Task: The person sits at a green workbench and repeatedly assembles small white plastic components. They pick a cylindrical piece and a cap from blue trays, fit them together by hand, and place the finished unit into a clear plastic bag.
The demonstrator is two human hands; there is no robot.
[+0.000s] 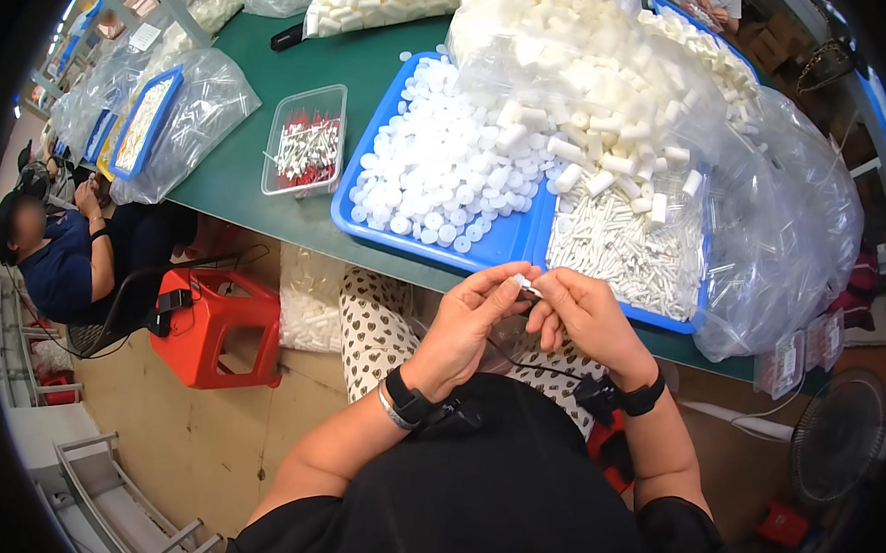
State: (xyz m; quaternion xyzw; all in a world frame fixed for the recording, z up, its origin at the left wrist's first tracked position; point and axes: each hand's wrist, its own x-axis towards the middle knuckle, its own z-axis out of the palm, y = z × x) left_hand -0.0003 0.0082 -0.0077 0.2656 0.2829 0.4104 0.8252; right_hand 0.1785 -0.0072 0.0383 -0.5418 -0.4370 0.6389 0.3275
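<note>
Close together at the table's near edge, my two hands meet over a small white piece (525,283), mostly covered by fingers. My left hand (466,323) pinches it between thumb and forefinger. The fingertips of my right hand (586,319) are closed on its other side. Just beyond them lies a blue tray (376,223) with two sections. White translucent discs (450,147) are heaped in its left section. The right section holds many thin white pins (624,256), with white foam-like cylinders (610,155) spilling over them from a clear bag.
On the green table (218,180), a clear plastic box (305,139) holds red-and-white small parts. Clear plastic bags (776,224) crowd the right side. A red stool (215,330) stands left, near a seated person (68,257). A fan (840,438) is at right.
</note>
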